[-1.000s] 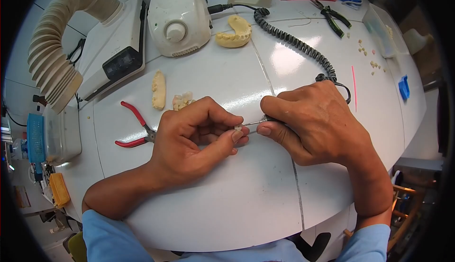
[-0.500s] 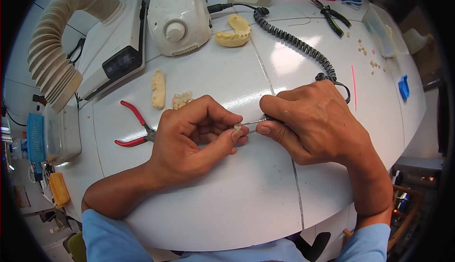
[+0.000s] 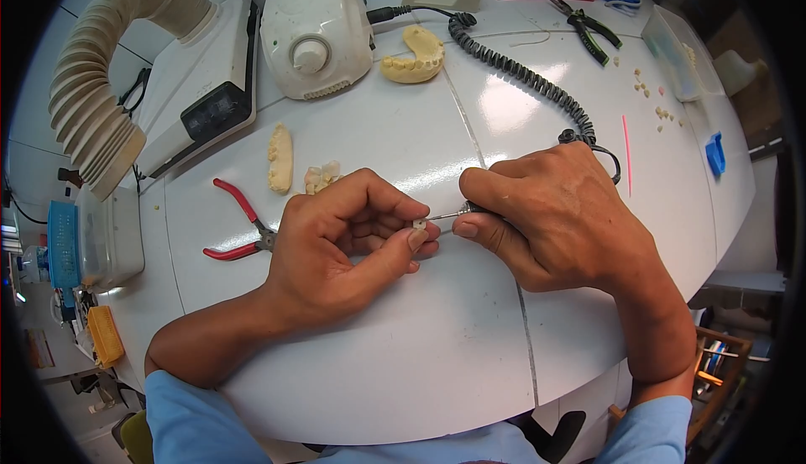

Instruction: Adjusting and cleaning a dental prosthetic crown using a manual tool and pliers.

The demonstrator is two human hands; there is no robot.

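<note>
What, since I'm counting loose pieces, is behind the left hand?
Beyond the left hand shows a pile of small pale pieces, seemingly partly covered. Red-handled pliers also show, but their tips are hidden.

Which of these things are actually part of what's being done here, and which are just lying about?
In use:
- small white piece, in the left hand
- thin-tipped tool, in the right hand
- probably the coiled black cord

Lying about, seemingly:
- red-handled pliers
- black-and-green pliers
- pink stick
</note>
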